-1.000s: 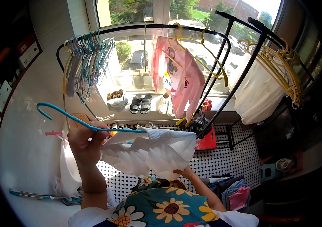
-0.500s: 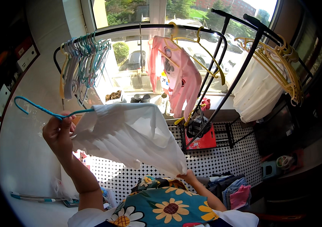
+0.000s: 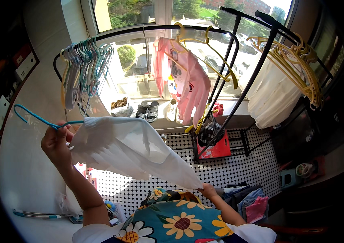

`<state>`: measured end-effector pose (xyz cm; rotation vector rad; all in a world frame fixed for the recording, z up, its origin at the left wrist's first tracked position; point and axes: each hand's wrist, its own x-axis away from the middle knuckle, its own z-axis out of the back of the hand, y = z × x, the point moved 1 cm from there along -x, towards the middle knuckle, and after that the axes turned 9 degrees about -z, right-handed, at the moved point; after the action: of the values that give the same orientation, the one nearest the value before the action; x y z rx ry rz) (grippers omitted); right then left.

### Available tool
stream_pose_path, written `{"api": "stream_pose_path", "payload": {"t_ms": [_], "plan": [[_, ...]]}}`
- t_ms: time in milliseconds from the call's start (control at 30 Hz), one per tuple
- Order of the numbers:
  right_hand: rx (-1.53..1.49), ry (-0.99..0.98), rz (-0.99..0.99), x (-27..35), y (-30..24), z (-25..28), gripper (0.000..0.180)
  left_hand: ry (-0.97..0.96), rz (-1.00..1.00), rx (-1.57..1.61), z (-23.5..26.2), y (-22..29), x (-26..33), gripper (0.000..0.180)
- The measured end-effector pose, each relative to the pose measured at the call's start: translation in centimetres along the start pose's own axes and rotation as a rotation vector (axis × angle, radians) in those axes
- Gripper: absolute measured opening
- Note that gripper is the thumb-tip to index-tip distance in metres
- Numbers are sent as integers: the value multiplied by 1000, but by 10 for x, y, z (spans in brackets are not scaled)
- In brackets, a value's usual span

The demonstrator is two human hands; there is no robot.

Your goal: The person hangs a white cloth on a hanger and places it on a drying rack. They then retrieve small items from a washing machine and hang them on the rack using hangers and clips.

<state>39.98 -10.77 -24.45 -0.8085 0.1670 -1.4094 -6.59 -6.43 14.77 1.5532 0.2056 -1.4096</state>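
My left hand (image 3: 57, 146) is closed round a blue hanger (image 3: 38, 116), just below its hook, which points to the left. From the hanger a thin white garment (image 3: 127, 146) stretches slantwise toward me, and light shows through its cloth. One end of the hanger is hidden inside the garment. My right hand (image 3: 208, 191) pinches the garment's lower right corner, so the cloth between the two hands is pulled fairly taut. What kind of garment it is, I cannot tell.
A black drying rack (image 3: 139, 29) by the window carries bunched hangers (image 3: 89, 71), a pink top (image 3: 186, 81), yellow hangers (image 3: 297, 69) and white cloth (image 3: 271, 97). Shoes (image 3: 147, 110) line the sill. Folded clothes (image 3: 245, 204) lie on the tiled floor, near a red box (image 3: 216, 148).
My left hand and the hanger have shifted slightly left and down. My right hand has moved a little right, and the garment is stretched out longer and flatter.
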Motion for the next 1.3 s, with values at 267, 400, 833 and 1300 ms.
{"api": "stream_pose_path", "payload": {"t_ms": [267, 400, 833, 1300], "plan": [[27, -14, 11, -20, 23, -5, 29, -84, 6, 75, -18, -3, 13, 18], [-271, -214, -133, -28, 34, -1, 34, -23, -17, 73, -13, -6, 15, 20], [-2003, -63, 24, -16, 25, -3, 38, 110, 140, 117, 10, -3, 6, 24], [-1811, 583, -268, -59, 28, -5, 21, 92, 125, 126, 4, -2, 16, 21]]}}
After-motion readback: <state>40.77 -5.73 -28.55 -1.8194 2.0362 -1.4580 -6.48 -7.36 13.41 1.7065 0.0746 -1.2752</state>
